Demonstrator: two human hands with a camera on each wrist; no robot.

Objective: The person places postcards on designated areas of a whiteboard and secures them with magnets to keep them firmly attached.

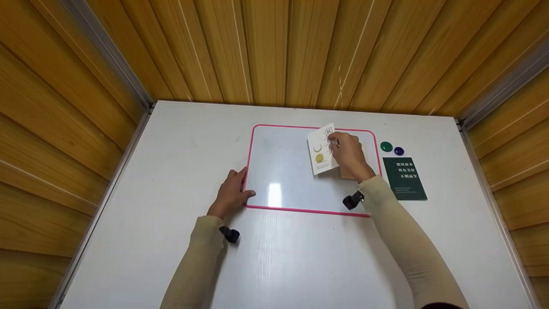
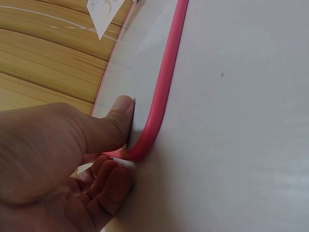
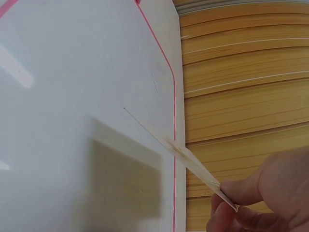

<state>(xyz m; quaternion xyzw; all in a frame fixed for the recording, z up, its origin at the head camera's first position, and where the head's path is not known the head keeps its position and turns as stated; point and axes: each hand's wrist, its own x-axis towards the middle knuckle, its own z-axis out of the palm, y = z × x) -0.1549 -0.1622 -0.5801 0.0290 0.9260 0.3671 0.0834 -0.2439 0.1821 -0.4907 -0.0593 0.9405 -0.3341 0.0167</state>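
Room runs across the whiteboard between left hand and white card; the right sleeve blocks its near right corner

Wood-grain walls (grooved), white table

left sleeve: beige | right sleeve: beige, creased | left wrist camera: black | right wrist camera: black

Our left hand gripped, its left thumb above its curled fingers. Our right hand pinched between right thumb and bent fingers, its sleeved wrist behind them.
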